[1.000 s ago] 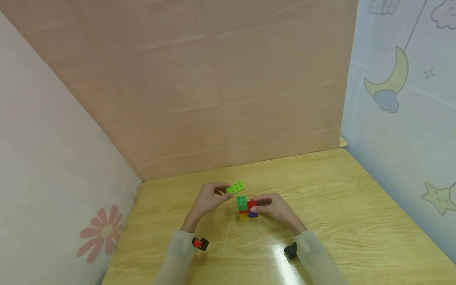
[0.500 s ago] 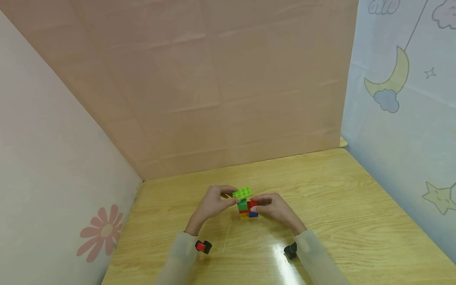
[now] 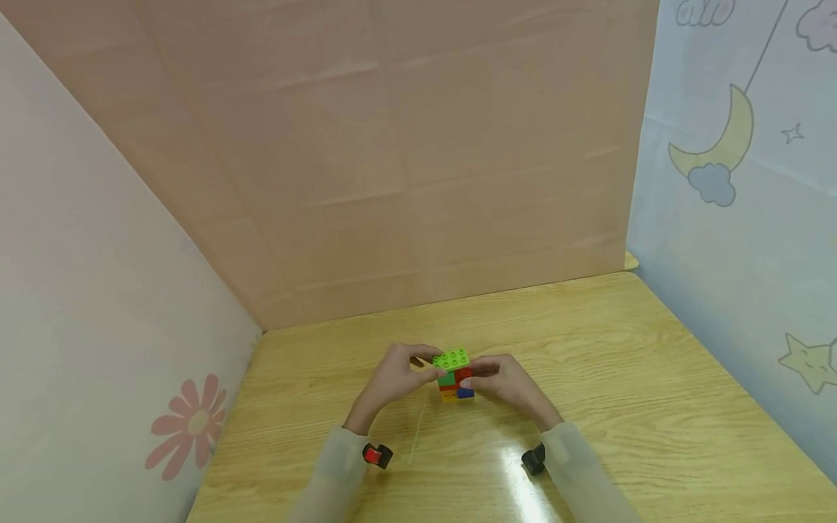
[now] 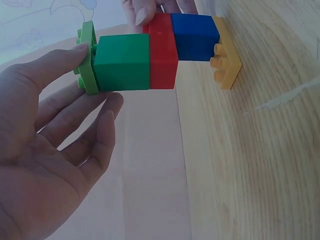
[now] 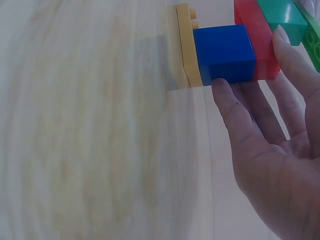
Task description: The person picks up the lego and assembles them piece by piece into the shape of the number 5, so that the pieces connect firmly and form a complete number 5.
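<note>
Several toy building bricks form a stack standing on the table. At its foot is a flat orange-yellow plate (image 5: pixel 187 47), with a blue brick (image 5: pixel 225 54) on it. A red brick (image 4: pixel 163 55) lies across the blue one, and a green brick (image 4: pixel 122 64) sits on the red brick's other end. My left hand (image 3: pixel 396 378) pinches a flat light-green plate (image 3: pixel 453 359) between thumb and fingers, against the top of the green brick. Whether its studs are pressed home I cannot tell. From the other side, my right hand (image 3: pixel 510 382) grips the stack, thumb on the red brick.
The wooden table (image 3: pixel 588 349) extends around the stack, with a pale scratch left of it. A brown paper-like sheet (image 3: pixel 418 181) stands behind. Patterned walls (image 3: pixel 732 218) close off both sides. Black wrist straps (image 3: pixel 532 460) show below the sleeves.
My left hand has moved right and slightly down, carrying the light-green plate from beside the stack onto the green brick. The right hand stays in place on the stack.
</note>
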Tool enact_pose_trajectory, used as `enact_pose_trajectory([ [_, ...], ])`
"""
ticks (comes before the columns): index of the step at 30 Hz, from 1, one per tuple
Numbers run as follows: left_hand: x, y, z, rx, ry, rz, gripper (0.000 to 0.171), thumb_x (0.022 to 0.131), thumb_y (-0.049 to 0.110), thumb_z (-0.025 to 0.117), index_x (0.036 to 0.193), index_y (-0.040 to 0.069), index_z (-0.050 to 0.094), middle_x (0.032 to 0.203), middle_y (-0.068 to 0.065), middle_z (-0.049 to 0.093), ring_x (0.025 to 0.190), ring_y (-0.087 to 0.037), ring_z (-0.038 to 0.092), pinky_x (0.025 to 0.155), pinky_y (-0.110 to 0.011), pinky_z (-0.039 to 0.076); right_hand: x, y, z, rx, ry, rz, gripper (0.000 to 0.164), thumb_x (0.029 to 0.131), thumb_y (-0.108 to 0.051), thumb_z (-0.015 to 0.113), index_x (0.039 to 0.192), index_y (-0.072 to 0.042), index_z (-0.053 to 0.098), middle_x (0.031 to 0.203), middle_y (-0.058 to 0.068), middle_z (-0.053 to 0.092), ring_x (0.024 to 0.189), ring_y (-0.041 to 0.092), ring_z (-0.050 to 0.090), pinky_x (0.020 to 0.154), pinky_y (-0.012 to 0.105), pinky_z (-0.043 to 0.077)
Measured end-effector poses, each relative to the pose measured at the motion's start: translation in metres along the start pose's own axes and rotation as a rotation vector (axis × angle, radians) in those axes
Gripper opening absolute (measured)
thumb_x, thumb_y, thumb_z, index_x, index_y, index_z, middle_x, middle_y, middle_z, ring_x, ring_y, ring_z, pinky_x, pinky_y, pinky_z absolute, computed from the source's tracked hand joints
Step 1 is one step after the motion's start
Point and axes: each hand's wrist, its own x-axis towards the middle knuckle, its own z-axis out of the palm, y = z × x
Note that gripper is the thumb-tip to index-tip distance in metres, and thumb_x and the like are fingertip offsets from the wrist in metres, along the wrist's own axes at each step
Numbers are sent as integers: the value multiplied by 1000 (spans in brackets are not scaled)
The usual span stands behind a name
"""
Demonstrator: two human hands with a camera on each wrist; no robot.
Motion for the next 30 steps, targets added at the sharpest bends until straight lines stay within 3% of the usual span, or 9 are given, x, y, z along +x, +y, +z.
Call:
enact_pose_trajectory([
  [4, -1, -2, 3, -35, 16, 0, 39, 96, 37, 78, 128, 14, 76, 127, -3, 77, 112, -24, 73, 95, -40, 61, 0, 0, 0, -1, -3, 2, 42, 94, -37, 80, 126, -11, 75, 124, 10, 77, 115, 24, 72, 97, 42, 61],
  [10, -2, -11, 11, -183, 55, -50, 36, 94, 37, 80, 126, 20, 78, 132, -4, 75, 116, -34, 70, 93, -36, 62, -1, -1, -1, 6, -12, 0, 42, 95, -36, 79, 127, -11, 75, 125, 10, 77, 114, 24, 73, 96, 42, 61],
  [17, -3, -20, 19, -312, 80, -132, 33, 93, 39, 81, 124, 27, 79, 133, -3, 75, 100, -19, 72, 83, -34, 63, -2, -2, 0, 10, 0, 10, 41, 93, -38, 81, 126, -15, 76, 124, 7, 77, 116, 24, 72, 97, 42, 61],
  [21, -3, -22, 21, -337, 85, -126, 32, 94, 36, 81, 124, 26, 78, 132, -4, 75, 102, -20, 71, 83, -29, 61, -1, -1, 1, 2, -7, 3, 40, 94, -38, 80, 126, -14, 76, 125, 8, 77, 115, 24, 73, 96, 41, 61],
  [27, -2, -23, 23, -337, 107, -94, 29, 94, 32, 81, 122, 24, 79, 128, -2, 76, 115, -20, 67, 93, -26, 59, -1, -4, 1, 9, -8, 1, 40, 94, -36, 80, 126, -13, 76, 125, 8, 77, 116, 24, 73, 99, 42, 60],
  [30, -1, -22, 23, -328, 112, -87, 29, 93, 32, 82, 121, 23, 80, 125, -2, 76, 112, -21, 68, 92, -25, 59, -1, -4, 1, 12, -11, -5, 40, 94, -35, 80, 126, -12, 75, 125, 10, 77, 116, 25, 73, 99, 44, 61],
])
